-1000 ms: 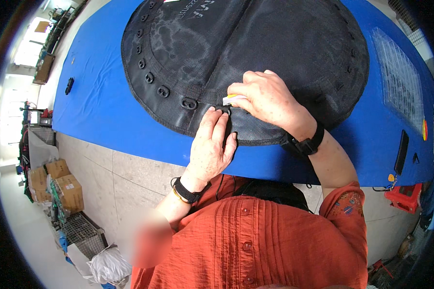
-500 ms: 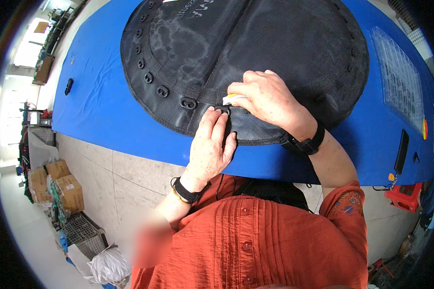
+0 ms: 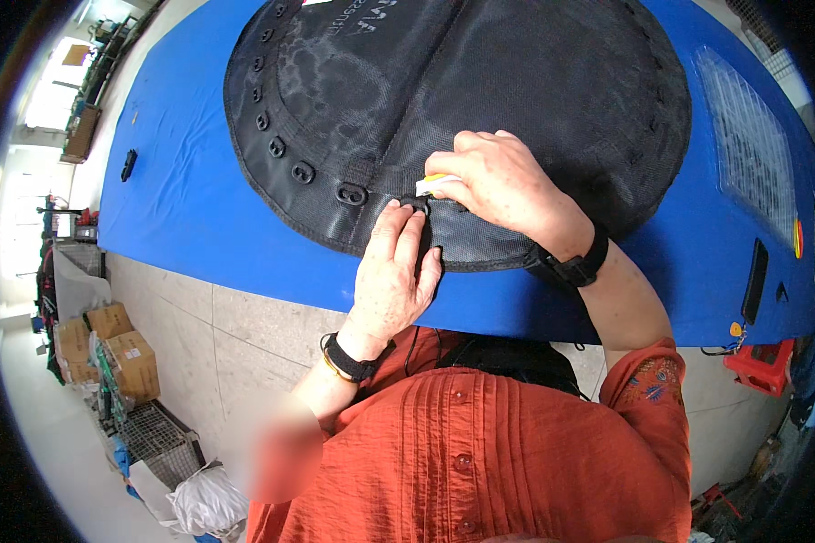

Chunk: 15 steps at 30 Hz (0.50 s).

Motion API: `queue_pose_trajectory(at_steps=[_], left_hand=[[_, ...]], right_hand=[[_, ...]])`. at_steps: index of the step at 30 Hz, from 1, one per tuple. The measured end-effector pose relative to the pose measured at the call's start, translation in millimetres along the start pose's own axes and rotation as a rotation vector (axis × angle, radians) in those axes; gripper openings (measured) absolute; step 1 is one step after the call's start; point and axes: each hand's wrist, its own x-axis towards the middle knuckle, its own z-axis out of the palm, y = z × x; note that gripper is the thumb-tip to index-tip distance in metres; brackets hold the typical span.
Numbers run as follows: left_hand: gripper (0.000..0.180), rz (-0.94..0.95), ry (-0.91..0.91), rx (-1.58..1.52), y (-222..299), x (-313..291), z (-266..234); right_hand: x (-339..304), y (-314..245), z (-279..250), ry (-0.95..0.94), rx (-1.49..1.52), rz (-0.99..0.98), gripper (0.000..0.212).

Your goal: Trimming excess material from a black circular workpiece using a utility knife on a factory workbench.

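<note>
A large round black mesh mat (image 3: 534, 90) lies in front of me, with black plastic rings (image 3: 303, 172) spaced along its left rim. My left hand (image 3: 391, 276) rests near the mat's front edge, its fingers stretched out and the thumb apart. Its fingertips press beside a black plastic piece (image 3: 415, 204), partly covered by the hand. Pinched in my right hand (image 3: 503, 185) is a small white and yellow tool (image 3: 435, 184). The tool's white end points left, just above the left fingertips; its exact kind is hidden by the fingers.
Blue cloth covers the table (image 3: 177, 181). On the right lie a clear plastic sheet-like pack (image 3: 747, 145) and a long black object (image 3: 754, 281). A small black item (image 3: 129, 165) sits at the left. Cardboard boxes (image 3: 127, 362) and a red plastic container (image 3: 759, 366) stand beyond the table.
</note>
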Motion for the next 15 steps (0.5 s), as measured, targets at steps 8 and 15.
queue_pose_trajectory(at_steps=[8, 15], left_hand=[[0.050, 0.002, 0.000, -0.001, -0.3, -0.9, 0.0], [0.050, 0.006, -0.002, -0.005, 0.8, 0.1, -0.5]], right_hand=[[1.2, 0.4, -4.0, -0.027, 0.036, -0.018, 0.023], [-1.5, -2.4, -2.0, 0.014, -0.013, 0.003, 0.021]])
